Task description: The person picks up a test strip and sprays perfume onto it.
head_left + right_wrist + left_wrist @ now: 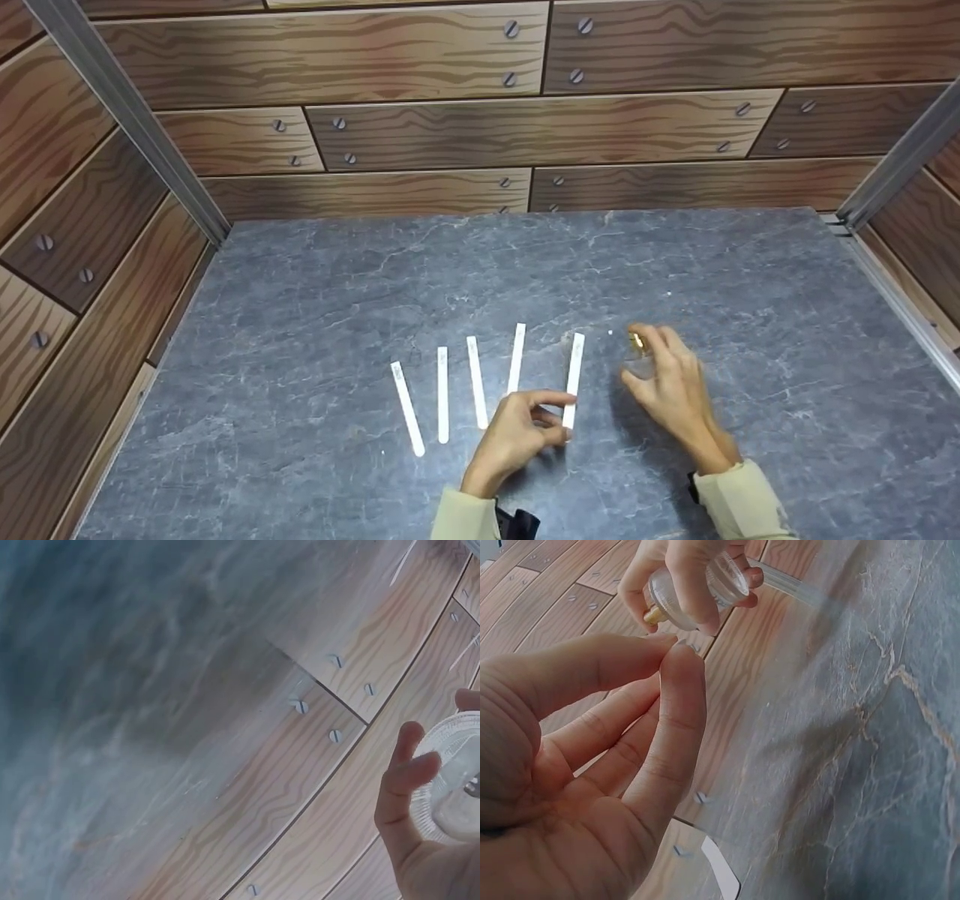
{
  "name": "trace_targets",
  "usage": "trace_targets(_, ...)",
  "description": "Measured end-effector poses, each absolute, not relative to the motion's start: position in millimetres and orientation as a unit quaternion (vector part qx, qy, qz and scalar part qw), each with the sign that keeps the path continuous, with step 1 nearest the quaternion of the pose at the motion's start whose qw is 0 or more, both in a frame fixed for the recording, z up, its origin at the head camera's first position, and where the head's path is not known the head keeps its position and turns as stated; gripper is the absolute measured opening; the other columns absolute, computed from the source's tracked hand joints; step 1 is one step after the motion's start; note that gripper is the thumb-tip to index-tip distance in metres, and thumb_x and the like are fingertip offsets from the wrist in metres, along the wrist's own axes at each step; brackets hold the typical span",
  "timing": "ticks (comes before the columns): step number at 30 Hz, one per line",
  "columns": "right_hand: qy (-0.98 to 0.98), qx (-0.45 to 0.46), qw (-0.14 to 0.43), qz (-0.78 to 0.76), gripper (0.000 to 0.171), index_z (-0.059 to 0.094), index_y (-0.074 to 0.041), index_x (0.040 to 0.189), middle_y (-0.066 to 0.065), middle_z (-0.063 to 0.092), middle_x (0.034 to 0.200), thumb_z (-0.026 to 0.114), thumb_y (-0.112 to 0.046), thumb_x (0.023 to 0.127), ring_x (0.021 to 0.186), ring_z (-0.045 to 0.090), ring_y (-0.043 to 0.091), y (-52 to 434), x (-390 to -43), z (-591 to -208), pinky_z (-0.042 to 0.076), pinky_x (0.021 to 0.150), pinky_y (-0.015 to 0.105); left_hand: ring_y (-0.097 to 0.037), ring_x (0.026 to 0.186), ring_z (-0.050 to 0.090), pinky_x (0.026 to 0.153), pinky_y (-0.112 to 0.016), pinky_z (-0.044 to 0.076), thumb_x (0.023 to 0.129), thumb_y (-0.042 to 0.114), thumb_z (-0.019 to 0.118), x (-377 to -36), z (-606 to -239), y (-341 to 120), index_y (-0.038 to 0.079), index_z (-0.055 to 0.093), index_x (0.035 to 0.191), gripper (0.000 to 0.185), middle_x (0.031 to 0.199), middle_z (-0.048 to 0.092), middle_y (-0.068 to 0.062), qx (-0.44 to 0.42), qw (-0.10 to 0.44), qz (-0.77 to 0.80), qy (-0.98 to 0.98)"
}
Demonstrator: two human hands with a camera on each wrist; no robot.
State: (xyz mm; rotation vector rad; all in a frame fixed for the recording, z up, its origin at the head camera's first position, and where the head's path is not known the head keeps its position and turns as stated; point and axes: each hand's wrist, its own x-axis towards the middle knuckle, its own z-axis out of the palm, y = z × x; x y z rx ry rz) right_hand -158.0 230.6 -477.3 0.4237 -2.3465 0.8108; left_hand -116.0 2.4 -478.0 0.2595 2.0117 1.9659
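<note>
Several white paper strips lie fanned out on the grey stone table. My left hand hovers at the lower end of the rightmost strip. Its fingers are loosely curled. In the left wrist view the left hand has thumb and fingertip close together, with nothing visible between them. My right hand grips a small clear glass bottle with a gold part, just right of that strip. The bottle sits beyond my left fingertips, and its round base shows in the right wrist view.
Wood-plank walls with screw heads close in the table at the back and both sides. Metal posts stand in the corners. Bare stone stretches behind and to the left of the strips. One strip end lies near my left wrist.
</note>
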Motion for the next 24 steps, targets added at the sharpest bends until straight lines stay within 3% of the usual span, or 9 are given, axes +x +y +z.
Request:
trace_targets(7,-0.893,0.179,0.307,0.277,0.055,0.064,-0.003,0.114,0.013,0.059,0.088,0.08,0.005,0.062,0.062,0.058,0.026,225.8,-156.9,-477.6,0.05,0.048,0.044,-0.014,0.079,0.069,0.068,-0.025,0.058,0.077,-0.016,0.072,-115.5,-476.9,5.7,-0.006,0.071,0.118,0.042,0.112,0.073,-0.009,0.099,0.156,0.689,0.701)
trace_targets(15,-0.9,0.176,0.299,0.263,0.055,0.064,-0.004,0.114,0.015,0.06,0.092,0.079,0.005,0.062,0.062,0.061,0.031,221.8,-157.3,-476.8,0.051,0.049,0.049,-0.01,0.079,0.068,0.066,-0.021,0.056,0.077,-0.013,0.073,-116.1,-476.5,7.5,-0.005,0.072,0.118,0.042,0.112,0.073,-0.01,0.109,0.153,0.681,0.707)
trace_targets(24,-0.9,0.185,0.3,0.256,0.053,0.062,-0.004,0.112,0.015,0.058,0.09,0.08,0.007,0.062,0.056,0.058,0.026,220.5,-160.4,-477.4,0.049,0.044,0.043,-0.013,0.076,0.069,0.067,-0.023,0.057,0.078,-0.013,0.07,-116.4,-476.9,9.6,-0.006,0.071,0.119,0.041,0.112,0.073,-0.011,0.112,0.153,0.687,0.702)
